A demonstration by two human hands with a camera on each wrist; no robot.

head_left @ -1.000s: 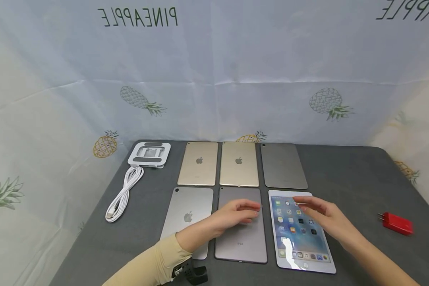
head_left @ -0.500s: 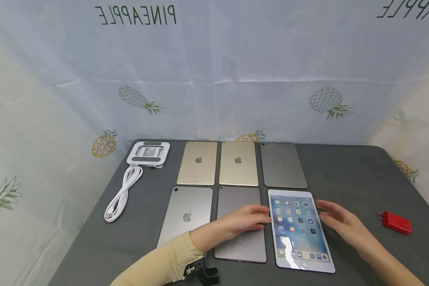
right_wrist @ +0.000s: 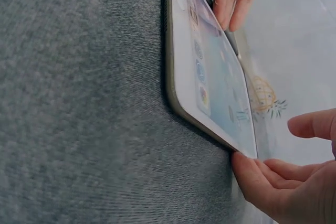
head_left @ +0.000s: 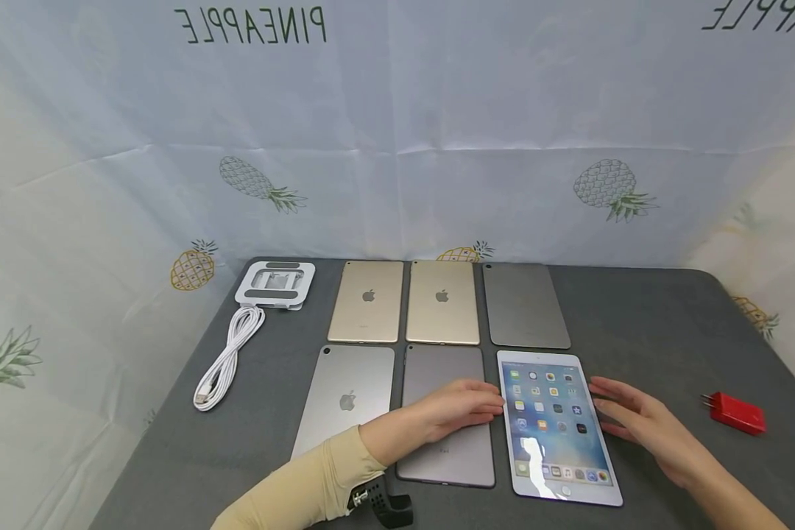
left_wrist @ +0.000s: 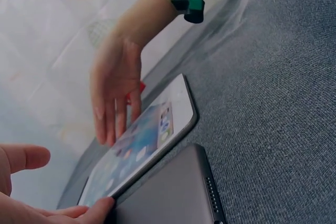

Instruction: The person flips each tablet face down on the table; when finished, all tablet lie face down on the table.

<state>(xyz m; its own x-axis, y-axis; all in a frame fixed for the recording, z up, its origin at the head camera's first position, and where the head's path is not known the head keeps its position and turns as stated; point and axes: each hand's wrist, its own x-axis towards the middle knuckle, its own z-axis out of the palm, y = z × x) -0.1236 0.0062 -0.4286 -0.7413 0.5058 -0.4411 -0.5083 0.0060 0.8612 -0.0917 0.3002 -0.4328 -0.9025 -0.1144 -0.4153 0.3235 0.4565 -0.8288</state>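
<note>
- The lit tablet (head_left: 556, 427) lies face up on the grey table (head_left: 649, 324), at the right end of the near row, screen showing app icons.
- The left hand (head_left: 460, 407) rests over the dark tablet (head_left: 447, 442) in the middle of the near row; its fingers are straight and its fingertips (left_wrist: 102, 205) touch the lit tablet's left edge.
- The right hand (head_left: 636, 416) lies open on the table just beside the lit tablet's right edge, fingertips (right_wrist: 247, 174) against that edge, thumb raised.
- Neither hand grips anything.
- A silver tablet (head_left: 344, 401) lies face down left of the dark one.
- In the far row lie two gold tablets (head_left: 367, 300) (head_left: 442, 302) and a grey tablet (head_left: 525, 305).
- A white cable (head_left: 228, 361) and a white stand (head_left: 276, 284) sit at the far left.
- A red plug (head_left: 737, 414) lies well apart on the right.
</note>
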